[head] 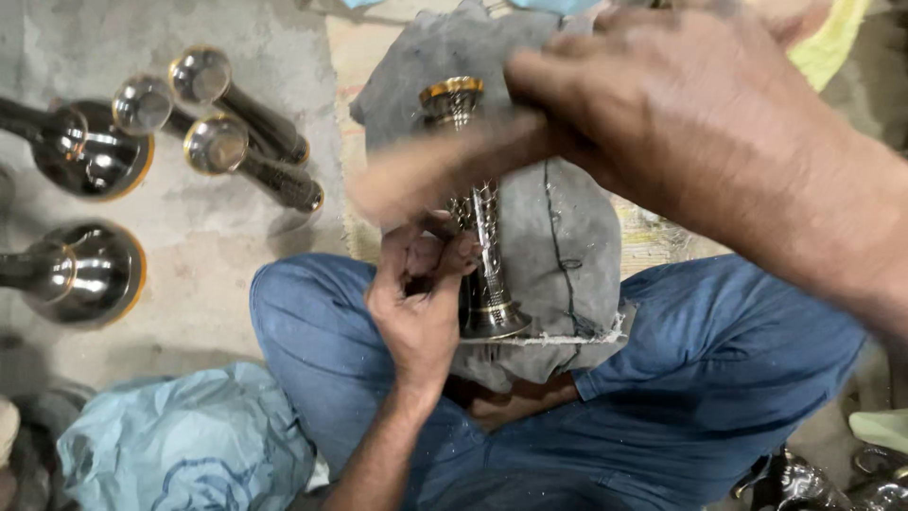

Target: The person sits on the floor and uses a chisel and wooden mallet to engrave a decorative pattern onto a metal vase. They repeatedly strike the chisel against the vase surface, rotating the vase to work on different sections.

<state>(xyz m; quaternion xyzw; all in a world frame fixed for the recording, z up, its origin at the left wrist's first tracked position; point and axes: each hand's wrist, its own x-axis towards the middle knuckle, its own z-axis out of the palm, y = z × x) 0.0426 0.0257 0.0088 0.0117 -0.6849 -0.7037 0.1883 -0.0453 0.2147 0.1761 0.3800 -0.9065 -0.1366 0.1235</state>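
Gripping the metal stem (480, 248), the left hand (421, 298) curls its fingers; the blurred right hand (615, 104) pinches the grey cloth (567, 237).

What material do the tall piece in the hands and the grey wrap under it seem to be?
Tall piece: probably polished metal, silver with gold-coloured bands; it reflects light sharply. Grey wrap: seems woven cloth, matte, creased, with a frayed edge.

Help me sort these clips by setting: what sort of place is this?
Probably a small metalware polishing workshop, worked on the floor: finished shiny metal pieces lie on bare concrete, and the left hand holds a patterned metal stem against a grey cloth.
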